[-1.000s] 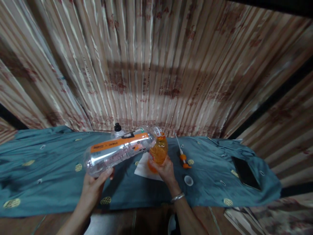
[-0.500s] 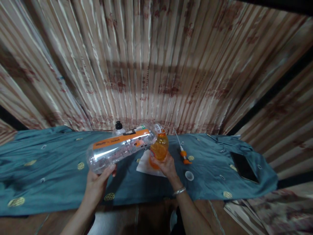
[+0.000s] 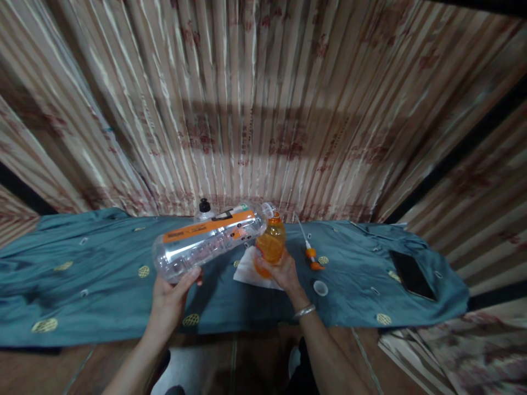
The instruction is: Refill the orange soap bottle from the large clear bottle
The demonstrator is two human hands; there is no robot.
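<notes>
A large clear bottle with an orange label lies tilted in the air, its mouth at the neck of an orange see-through bottle. My left hand grips the clear bottle near its base, from below. Wrapped round the lower part of the orange bottle is my right hand, with a bracelet on the wrist. The orange bottle stands upright and has no top on it. Beneath it is a white cloth or tissue. Whether liquid is flowing between the mouths is too small to tell.
An orange pump top with a long tube lies right of the orange bottle, near a small white cap. A black phone rests at the right. A black-topped bottle stands behind the clear one. Teal cloth covers the table.
The view has shifted slightly, so the table and hands sit a little differently in the picture. Both hands keep their holds, and the clear bottle's mouth remains at the orange bottle's neck.
</notes>
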